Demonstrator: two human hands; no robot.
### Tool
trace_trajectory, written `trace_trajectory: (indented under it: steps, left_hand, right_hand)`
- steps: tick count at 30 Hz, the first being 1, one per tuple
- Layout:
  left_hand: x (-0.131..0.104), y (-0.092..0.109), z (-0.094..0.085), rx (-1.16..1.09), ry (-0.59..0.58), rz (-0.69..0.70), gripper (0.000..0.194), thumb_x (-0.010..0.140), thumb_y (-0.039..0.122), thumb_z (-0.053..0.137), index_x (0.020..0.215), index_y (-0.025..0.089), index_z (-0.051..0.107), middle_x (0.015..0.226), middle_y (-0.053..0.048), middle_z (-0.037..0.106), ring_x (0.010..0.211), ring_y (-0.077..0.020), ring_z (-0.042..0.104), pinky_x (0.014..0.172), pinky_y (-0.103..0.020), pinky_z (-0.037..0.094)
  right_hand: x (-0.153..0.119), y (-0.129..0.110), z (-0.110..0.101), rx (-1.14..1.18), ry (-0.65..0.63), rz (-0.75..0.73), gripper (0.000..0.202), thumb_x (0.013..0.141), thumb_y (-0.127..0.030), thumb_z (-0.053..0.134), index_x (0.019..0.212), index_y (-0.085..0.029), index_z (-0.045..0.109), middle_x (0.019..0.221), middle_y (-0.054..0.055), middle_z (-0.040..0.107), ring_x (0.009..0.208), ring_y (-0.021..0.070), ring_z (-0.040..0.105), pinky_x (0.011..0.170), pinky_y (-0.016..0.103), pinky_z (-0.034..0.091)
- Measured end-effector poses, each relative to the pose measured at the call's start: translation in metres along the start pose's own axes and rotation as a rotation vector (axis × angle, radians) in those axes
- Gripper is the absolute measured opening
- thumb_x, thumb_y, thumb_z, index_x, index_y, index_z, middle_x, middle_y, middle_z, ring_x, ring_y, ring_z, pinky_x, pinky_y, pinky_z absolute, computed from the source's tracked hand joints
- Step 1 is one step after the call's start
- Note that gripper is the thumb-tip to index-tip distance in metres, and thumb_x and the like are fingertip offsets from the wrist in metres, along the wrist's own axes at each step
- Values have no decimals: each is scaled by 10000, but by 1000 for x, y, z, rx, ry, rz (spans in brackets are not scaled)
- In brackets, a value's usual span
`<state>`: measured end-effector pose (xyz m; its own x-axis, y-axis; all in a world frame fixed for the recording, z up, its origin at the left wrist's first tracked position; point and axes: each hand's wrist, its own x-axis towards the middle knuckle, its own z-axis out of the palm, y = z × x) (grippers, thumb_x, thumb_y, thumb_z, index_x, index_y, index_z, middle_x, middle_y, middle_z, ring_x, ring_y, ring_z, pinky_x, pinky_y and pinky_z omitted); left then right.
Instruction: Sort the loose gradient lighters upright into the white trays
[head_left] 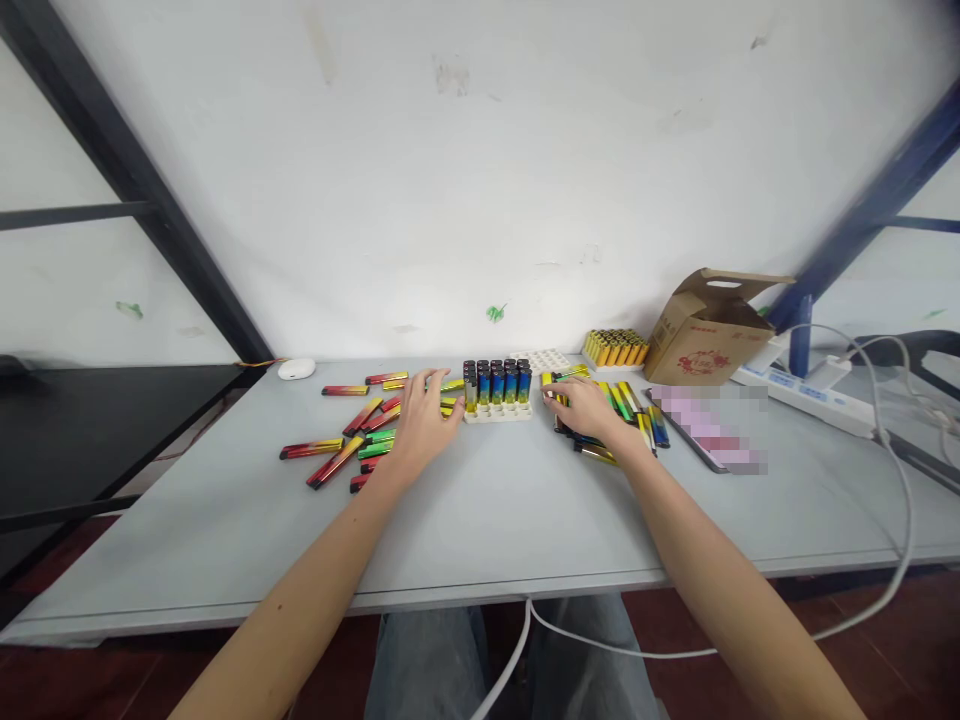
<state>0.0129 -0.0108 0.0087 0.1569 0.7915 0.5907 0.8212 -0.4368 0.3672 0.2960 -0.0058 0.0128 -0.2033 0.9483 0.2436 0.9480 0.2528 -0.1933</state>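
Left hand point(424, 420) spread flat on red sticks point(337, 445), right hand point(585, 408) loosely open over blue-yellow sticks point(637, 420), filled tray point(497, 392) between

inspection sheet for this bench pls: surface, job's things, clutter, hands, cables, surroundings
Surface: grey table, no spills seen.
Job's things: white tray with upright dark-capped sticks; loose red-yellow-green sticks scattered on the left; blue-yellow sticks piled on the right.
Clutter: open cardboard box, batch of yellow sticks, second white tray, small white case, flat blurred item.
Hands: left hand resting on the left scatter beside the tray; right hand on the right pile; grip unclear.
Cables: white cable runs from power strip over the table edge and under it.
Surroundings: white wall, dark frame bars, black side table.
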Motion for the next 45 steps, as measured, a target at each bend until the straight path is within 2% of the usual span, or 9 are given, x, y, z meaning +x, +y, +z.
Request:
trace_trajectory:
  steps: [4, 10, 18, 26, 31, 35, 40, 43, 45]
  left_hand:
    - [-3, -1, 1, 109, -132, -58, 467, 901, 361, 458, 1300, 131, 529, 1375, -178, 469, 1332, -326, 378, 1103, -474, 322]
    - [-8, -6, 4, 275, -409, -122, 612, 943, 484, 331, 1407, 102, 449, 1502, -196, 375, 1438, -362, 236, 1156, -559, 166]
    - [-8, -6, 4, 285, -444, -125, 624, 951, 495, 286, 1421, 112, 430, 1527, -189, 343, 1451, -338, 225, 1159, -564, 145]
    - [-9, -17, 13, 178, -337, -97, 549, 921, 499, 379, 1318, 147, 521, 1440, -210, 457, 1409, -349, 311, 1131, -594, 168]
    - [-9, -16, 12, 99, -276, -116, 489, 933, 474, 374, 1258, 159, 559, 1381, -200, 511, 1366, -340, 371, 1112, -585, 210]
    - [-4, -5, 0, -11, -77, -79, 410, 955, 415, 342, 1118, 167, 625, 1253, -162, 601, 1220, -306, 506, 1034, -487, 359]
    - [-4, 9, -19, -223, 206, 106, 355, 947, 326, 355, 745, 207, 621, 754, -60, 661, 788, -207, 604, 819, -361, 464]
    - [-9, 15, -19, -321, 94, 201, 321, 928, 334, 415, 703, 210, 606, 696, -41, 640, 679, -174, 593, 698, -312, 469]
    - [-12, 20, -14, -377, -14, 250, 234, 908, 350, 479, 805, 208, 634, 787, -39, 671, 644, -148, 595, 654, -286, 470]
  right_hand:
    - [0, -3, 1, 9, 1, 21, 287, 894, -345, 494, 1049, -210, 694, 977, 93, 710, 1030, 244, 597, 899, 331, 402]
    - [-2, -11, 2, -69, -7, 9, 414, 876, -344, 544, 1240, -157, 609, 1017, 130, 693, 1100, 285, 557, 897, 335, 399]
    - [-5, -15, -6, -90, -16, 24, 373, 937, -281, 446, 1248, -215, 640, 1035, 122, 710, 1032, 254, 613, 848, 310, 407]
    - [-4, -14, -1, 55, 177, 121, 386, 911, -178, 376, 1196, -188, 636, 1173, 111, 679, 1032, 251, 626, 836, 314, 432]
    - [-2, -11, -4, 168, 353, 251, 346, 929, -319, 396, 1155, -191, 624, 956, 109, 722, 798, 256, 644, 706, 337, 445]
    - [0, -9, -10, 376, 552, 270, 332, 912, -428, 455, 996, -183, 662, 814, 83, 709, 734, 230, 640, 687, 333, 461]
    - [2, -15, -19, 832, 632, 181, 388, 836, -534, 570, 930, -167, 657, 693, 28, 649, 605, 163, 588, 587, 289, 476]
    - [-2, -30, -21, 1004, 561, 80, 344, 791, -513, 645, 847, -174, 656, 603, -13, 588, 526, 123, 522, 521, 258, 446]
    - [-6, -45, -19, 1057, 503, 4, 306, 775, -488, 674, 817, -185, 652, 618, -11, 601, 540, 119, 530, 523, 254, 449]
